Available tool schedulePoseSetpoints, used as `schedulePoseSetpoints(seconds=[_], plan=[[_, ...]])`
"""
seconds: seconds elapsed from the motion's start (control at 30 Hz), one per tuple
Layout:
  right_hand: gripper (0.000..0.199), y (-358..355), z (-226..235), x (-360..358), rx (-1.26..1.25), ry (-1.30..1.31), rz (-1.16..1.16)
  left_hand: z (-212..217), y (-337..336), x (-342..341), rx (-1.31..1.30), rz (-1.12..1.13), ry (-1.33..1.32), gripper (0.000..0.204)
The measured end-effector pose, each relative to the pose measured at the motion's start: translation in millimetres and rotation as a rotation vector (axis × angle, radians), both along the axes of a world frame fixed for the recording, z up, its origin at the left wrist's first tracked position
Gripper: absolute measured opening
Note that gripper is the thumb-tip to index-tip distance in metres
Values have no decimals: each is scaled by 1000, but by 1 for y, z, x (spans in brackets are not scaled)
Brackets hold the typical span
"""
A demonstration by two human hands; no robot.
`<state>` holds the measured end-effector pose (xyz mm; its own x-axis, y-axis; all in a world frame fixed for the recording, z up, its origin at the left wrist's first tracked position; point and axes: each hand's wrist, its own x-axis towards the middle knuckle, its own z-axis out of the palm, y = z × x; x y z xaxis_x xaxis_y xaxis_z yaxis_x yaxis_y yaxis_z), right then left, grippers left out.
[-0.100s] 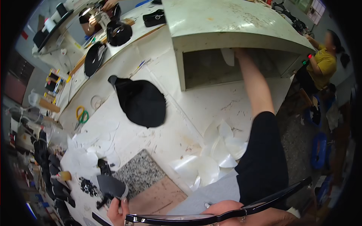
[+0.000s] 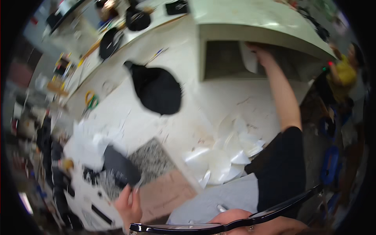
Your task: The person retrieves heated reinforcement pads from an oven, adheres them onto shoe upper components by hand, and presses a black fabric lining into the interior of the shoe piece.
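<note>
My left hand (image 2: 131, 203) pinches the near end of a dark grey fabric piece (image 2: 120, 164) over the speckled stone slab (image 2: 154, 158). A pinkish-brown board (image 2: 166, 194) adjoins the slab. With my right arm stretched forward, my right hand (image 2: 263, 54) is inside the open compartment of a pale green cabinet (image 2: 254, 31). Its fingers are closed at the edge of a white curved sheet (image 2: 248, 58), which hangs at the opening. Several glossy white curved sheets (image 2: 219, 160) lie loosely overlapped between the board and my right sleeve. My right fingertips are partly blurred.
A black cupped fabric piece (image 2: 158, 92) lies mid-table, with a pen (image 2: 156, 55) beyond it. Scissors with yellow and green handles (image 2: 91, 101) and thin white scraps (image 2: 88, 137) are at left. A person in yellow (image 2: 346, 70) is at far right. Eyeglasses (image 2: 188, 228) cross the lower edge.
The whole view has shifted, moving the scene up and rightward. My right hand has drawn the white sheet further out of the compartment. The dark grey piece has moved slightly forward with my left hand.
</note>
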<state>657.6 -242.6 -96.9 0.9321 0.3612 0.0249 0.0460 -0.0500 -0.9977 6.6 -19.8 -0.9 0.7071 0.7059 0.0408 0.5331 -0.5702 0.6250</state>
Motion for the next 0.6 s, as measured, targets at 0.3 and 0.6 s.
schedulePoseSetpoints(seconds=[0.3,0.6], plan=[[23,1,79,-358,99,261,567,-11,-19,5,-873,-146,-552,34],[29,59,89,-463,317,368,733,7,-27,12,-1040,-350,-575,48]])
